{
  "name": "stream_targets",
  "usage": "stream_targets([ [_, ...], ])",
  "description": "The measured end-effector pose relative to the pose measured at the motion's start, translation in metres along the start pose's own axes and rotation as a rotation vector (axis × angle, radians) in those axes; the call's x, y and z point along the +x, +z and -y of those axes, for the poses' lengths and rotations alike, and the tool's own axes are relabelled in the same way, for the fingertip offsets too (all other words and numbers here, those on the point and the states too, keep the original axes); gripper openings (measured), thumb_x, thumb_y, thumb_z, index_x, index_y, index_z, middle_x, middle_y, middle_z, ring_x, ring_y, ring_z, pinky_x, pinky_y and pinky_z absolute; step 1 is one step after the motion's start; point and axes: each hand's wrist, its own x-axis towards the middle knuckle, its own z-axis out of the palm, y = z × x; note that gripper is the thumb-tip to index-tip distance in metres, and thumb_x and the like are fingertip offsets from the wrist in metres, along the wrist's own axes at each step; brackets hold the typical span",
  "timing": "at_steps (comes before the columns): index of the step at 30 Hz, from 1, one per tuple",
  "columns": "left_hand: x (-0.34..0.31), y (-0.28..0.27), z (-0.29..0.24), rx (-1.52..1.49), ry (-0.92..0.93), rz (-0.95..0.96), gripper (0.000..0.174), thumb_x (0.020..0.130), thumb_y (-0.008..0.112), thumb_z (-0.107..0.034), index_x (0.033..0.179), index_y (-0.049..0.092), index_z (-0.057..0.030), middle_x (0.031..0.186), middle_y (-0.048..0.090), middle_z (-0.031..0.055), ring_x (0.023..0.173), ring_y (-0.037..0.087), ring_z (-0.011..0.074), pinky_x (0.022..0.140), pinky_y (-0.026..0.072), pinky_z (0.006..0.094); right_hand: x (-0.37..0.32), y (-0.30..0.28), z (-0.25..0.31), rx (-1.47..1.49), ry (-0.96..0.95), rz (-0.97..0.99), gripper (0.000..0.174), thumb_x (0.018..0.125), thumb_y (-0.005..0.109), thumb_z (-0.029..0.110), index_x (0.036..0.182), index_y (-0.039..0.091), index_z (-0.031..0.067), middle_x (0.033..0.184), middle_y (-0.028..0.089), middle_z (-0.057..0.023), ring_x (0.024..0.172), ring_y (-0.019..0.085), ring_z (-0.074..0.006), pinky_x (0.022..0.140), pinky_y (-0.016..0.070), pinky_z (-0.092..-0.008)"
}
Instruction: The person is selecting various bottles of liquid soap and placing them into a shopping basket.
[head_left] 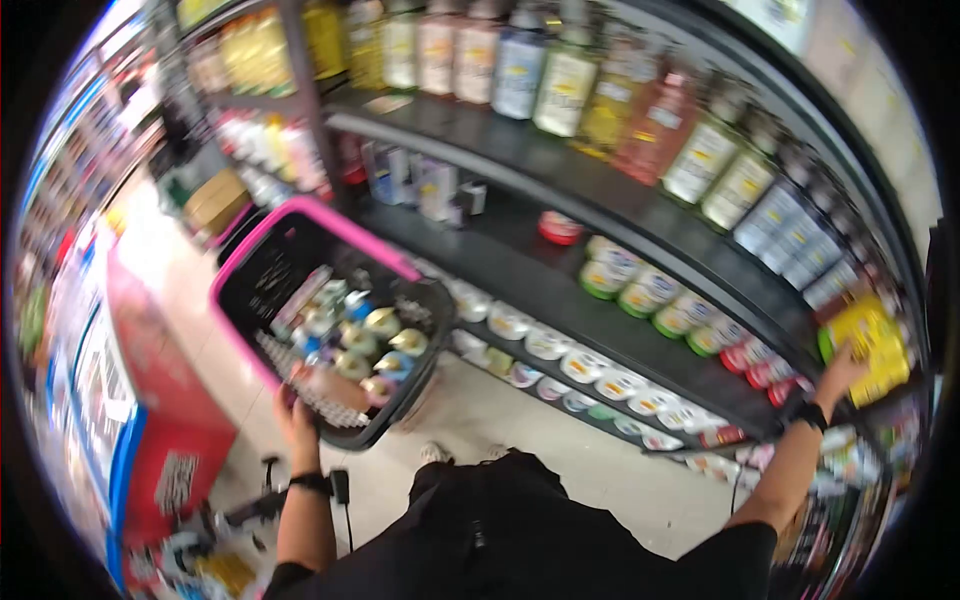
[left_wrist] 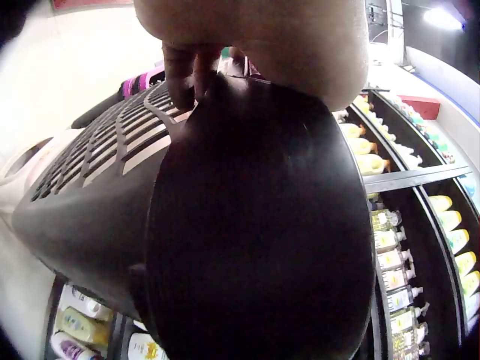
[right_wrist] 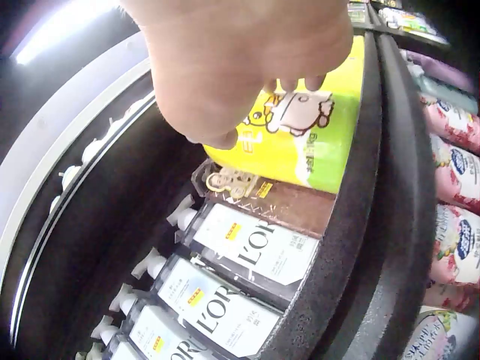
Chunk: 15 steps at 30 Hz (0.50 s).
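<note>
Basket [head_left: 262, 268]: opening upward at left of centre in the head view, carrying a pink handle [head_left: 355, 235] along its rim — showing a slotted wall in the left wrist view.
Basket load [head_left: 383, 322]: crowding together inside, consisting largely of pump-topped bottles, including a pinkish bottle [head_left: 335, 385] near the lower edge; blurring too much for labels to be read.
Left hand [head_left: 297, 422]: gripping the basket's edge at lower left, curling fingers over it.
Yellow pack [head_left: 875, 345]: sitting at far right of the head view; pointing its top end leftward in the right wrist view, judging by the print — hiding its long axis partly under the right hand.
Right hand [head_left: 845, 375]: touching the yellow pack with bent fingers; leaving unclear whether gripping or only resting.
Pack print [right_wrist: 300, 112]: showing a brown-outlined cartoon, with "kg" running sideways.
White-labelled bottles [right_wrist: 255, 244]: lining up at lower centre, reading "L'OR" in part.
Tubs [head_left: 648, 290]: lining a shelf right of centre, changing from green to red rightward.
</note>
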Motion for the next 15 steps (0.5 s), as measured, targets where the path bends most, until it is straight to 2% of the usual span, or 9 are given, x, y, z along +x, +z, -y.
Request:
stream_targets([
  [2,-0.007,0.0,-0.017,0.212,0.066,-0.016,0.049,0.093,0.052,-0.012,0.139,0.047,0.0009,0.135,0.051,0.016,0.123,0.051,0.026,0.107,0.0389,0.0377,0.009,0.007,0.004,-0.319,-0.098,-0.143,0.075,0.088,0.071,0.048,0.132,0.053,-0.0099,0.129,0.059,-0.0295,0.117,0.058,-0.0418,0.101,0.0452,-0.0454],
  [4,-0.012,0.005,-0.028,0.153,-0.024,-0.031,0.047,0.094,0.053,-0.011,0.139,0.048,0.0008,0.135,0.051,0.0149,0.121,0.052,0.024,0.106,0.0399,0.0362,0.006,0.011,0.038,-0.42,0.032,-0.172,0.082,0.083,0.075,0.052,0.131,0.053,-0.0111,0.131,0.057,-0.0304,0.121,0.056,-0.0421,0.104,0.0431,-0.0453],
  [6,-0.017,0.014,-0.059,0.111,-0.152,-0.034,0.047,0.095,0.053,-0.011,0.14,0.047,0.001,0.135,0.052,0.0154,0.119,0.054,0.0242,0.104,0.0413,0.0355,0.015,0.021,-0.003,-0.316,-0.111,-0.222,0.09,0.079,0.075,0.059,0.128,0.054,-0.014,0.128,0.058,-0.0325,0.12,0.056,-0.0428,0.104,0.0431,-0.0456],
  [7,-0.009,0.005,-0.023,0.109,-0.051,-0.047,0.049,0.095,0.054,-0.012,0.141,0.046,0.0016,0.133,0.054,0.0161,0.115,0.056,0.0245,0.101,0.0436,0.0343,0.016,0.023,-0.007,-0.315,-0.078,-0.209,0.091,0.079,0.076,0.059,0.128,0.054,-0.0149,0.127,0.058,-0.0331,0.117,0.057,-0.043,0.102,0.0443,-0.0457],
  [8,-0.01,0.005,-0.03,0.156,-0.056,-0.036,0.049,0.096,0.053,-0.012,0.141,0.045,0.0025,0.129,0.056,0.0162,0.112,0.056,0.0241,0.099,0.0446,0.0337,0.014,0.021,0.001,-0.32,-0.048,-0.191,0.093,0.079,0.076,0.059,0.128,0.053,-0.0158,0.126,0.059,-0.0337,0.114,0.059,-0.0432,0.1,0.0456,-0.0458],
  [10,-0.01,0.007,-0.033,0.225,0.032,-0.034,0.047,0.099,0.051,-0.014,0.145,0.043,-0.0067,0.093,0.053,0.0004,0.075,0.048,0.0084,0.065,0.0425,0.0231,0.006,0.022,0.023,-0.156,0.016,-0.17,0.088,0.077,0.081,0.053,0.127,0.054,-0.0149,0.124,0.061,-0.0314,0.11,0.061,-0.0401,0.097,0.0475,-0.044],
  [13,-0.022,0.024,-0.076,0.2,-0.045,-0.063,0.046,0.099,0.052,-0.013,0.144,0.044,-0.0069,0.09,0.051,0.0003,0.073,0.048,0.0085,0.064,0.0416,0.0236,0.006,0.018,0.039,-0.087,0.072,-0.088,0.086,0.078,0.081,0.051,0.128,0.054,-0.0143,0.123,0.062,-0.0294,0.109,0.062,-0.0378,0.096,0.048,-0.0428],
  [15,-0.02,0.024,-0.07,0.161,-0.045,-0.075,0.046,0.099,0.052,-0.013,0.144,0.044,-0.0072,0.09,0.051,0.0003,0.073,0.048,0.0086,0.064,0.0415,0.0238,0.01,0.013,0.028,-0.014,0.079,-0.025,0.085,0.078,0.081,0.049,0.128,0.053,-0.0141,0.124,0.061,-0.0287,0.109,0.062,-0.0367,0.096,0.0482,-0.0418],
])
